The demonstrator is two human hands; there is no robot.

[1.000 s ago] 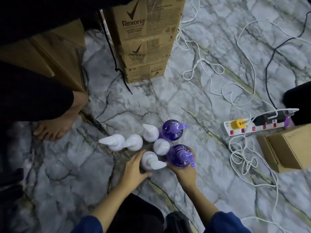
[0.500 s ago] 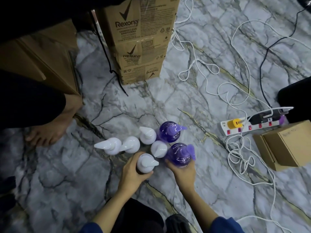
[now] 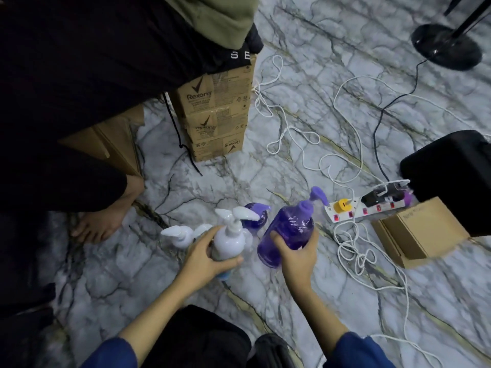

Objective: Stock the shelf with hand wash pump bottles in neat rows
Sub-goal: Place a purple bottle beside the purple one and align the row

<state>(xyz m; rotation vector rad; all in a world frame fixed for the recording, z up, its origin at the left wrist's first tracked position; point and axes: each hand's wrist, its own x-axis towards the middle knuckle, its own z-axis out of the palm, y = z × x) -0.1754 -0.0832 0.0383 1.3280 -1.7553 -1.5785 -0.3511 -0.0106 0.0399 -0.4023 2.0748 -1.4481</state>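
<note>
1. The left hand (image 3: 206, 257) grips a white pump bottle (image 3: 229, 241) round its body, thumb across the front; the bottle is tilted, its pump head pointing up and to the right, and appears clear of the marble floor (image 3: 132, 261).
2. The right hand (image 3: 296, 254) grips a purple pump bottle (image 3: 288, 232), fingers wrapped over its lower half. This bottle leans well over, with its purple pump toward the power strip (image 3: 369, 207), and looks lifted off the floor.
3. Just behind the two held bottles, another purple bottle (image 3: 256, 216) stands on the floor, partly hidden by the white pump head.
4. To the left of the left hand, more white bottles (image 3: 180, 235) stand close together on the floor; how many there are cannot be told, since the hand and the held bottle cover some.
5. Right of the purple bottle lies the white power strip with a yellow plug and a dark adapter in it, and a loose white cable (image 3: 353, 251) tangled in front of it.
6. A small brown carton (image 3: 422, 229) sits near the right edge of the view, beside the strip.
7. Farther back, a stack of Rexona cartons (image 3: 215, 115) stands on the floor with dark cloth draped on top.
8. At the left, another person's bare foot (image 3: 106, 221) rests on the floor.
</note>
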